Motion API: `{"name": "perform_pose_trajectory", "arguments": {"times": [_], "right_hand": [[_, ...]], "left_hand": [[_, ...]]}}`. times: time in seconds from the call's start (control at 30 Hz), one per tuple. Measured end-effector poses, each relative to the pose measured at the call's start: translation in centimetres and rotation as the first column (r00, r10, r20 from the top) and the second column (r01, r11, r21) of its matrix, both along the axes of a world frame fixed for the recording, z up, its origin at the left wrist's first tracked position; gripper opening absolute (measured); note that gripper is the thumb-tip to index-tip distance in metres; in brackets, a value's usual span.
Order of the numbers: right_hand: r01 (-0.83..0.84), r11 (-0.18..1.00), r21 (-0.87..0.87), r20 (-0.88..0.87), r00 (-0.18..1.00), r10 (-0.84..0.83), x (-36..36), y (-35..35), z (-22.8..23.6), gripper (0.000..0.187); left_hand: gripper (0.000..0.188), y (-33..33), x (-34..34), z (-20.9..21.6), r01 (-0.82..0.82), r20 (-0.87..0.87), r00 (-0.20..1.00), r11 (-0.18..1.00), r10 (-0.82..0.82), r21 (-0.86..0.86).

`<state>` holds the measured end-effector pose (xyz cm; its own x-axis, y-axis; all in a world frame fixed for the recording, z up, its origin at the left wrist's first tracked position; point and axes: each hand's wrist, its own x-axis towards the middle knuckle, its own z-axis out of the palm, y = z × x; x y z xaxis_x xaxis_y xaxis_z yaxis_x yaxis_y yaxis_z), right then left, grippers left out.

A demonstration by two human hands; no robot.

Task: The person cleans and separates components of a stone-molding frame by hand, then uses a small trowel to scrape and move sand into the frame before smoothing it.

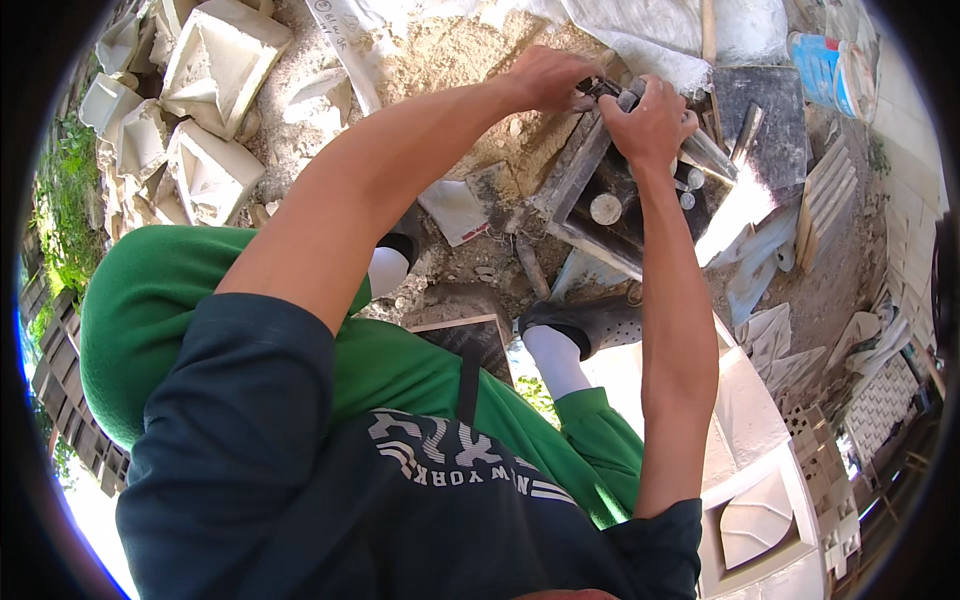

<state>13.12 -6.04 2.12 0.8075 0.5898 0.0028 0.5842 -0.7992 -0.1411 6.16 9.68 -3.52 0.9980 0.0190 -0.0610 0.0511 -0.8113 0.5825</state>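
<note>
In front of me on the ground stands a square dark mould frame [600, 238] with grey, dusty sides. Round pale discs [605, 209] and smaller cylinders [690, 182] show inside it. At its far corner my left hand [553, 80] is closed, fingertips pinched at a small dark metal-looking piece [601, 88]. My right hand [648, 122] comes over the frame from the right, its fingers curled round something grey beside that same piece. The fingers cover most of what each hand grips, so its kind cannot be made out.
Cast pale blocks [222, 65] are heaped at the far left. A dark board [760, 125], a blue and white bucket [832, 75] and ribbed strips [827, 195] lie at the right. Large pale castings [755, 450] stand by my right leg. Sand [450, 55] lies beyond the frame.
</note>
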Motion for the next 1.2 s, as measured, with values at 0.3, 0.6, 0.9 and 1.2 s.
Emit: {"name": "perform_pose_trajectory", "arguments": {"times": [0.3, 0.6, 0.9, 1.2], "right_hand": [[-0.020, 0.999, 0.032, 0.043, 0.999, 0.019, -0.4, 0.3, 0.0, 0.059], [-0.025, 0.998, 0.058, 0.078, 0.997, 0.020, -0.3, 0.2, -0.1, 0.057], [-0.017, 0.994, 0.112, 0.107, 0.994, 0.005, -0.3, -0.3, -0.3, 0.055], [-0.004, 0.994, 0.108, 0.068, 0.998, -0.003, -0.5, -0.1, 0.0, 0.057]], "left_hand": [[0.048, 1.7, 1.0, -0.7, 0.103, -0.143, 0.981, 0.973, -0.134, -0.205], [0.056, 1.5, 0.6, -0.6, 0.058, -0.179, 0.978, 0.964, -0.107, -0.261], [0.048, 3.2, 2.3, -1.3, 0.077, -0.421, 0.843, 0.849, -0.335, -0.522], [0.046, 5.8, 4.7, -0.3, 0.206, -0.524, 0.681, 0.820, -0.512, -0.535]]}}
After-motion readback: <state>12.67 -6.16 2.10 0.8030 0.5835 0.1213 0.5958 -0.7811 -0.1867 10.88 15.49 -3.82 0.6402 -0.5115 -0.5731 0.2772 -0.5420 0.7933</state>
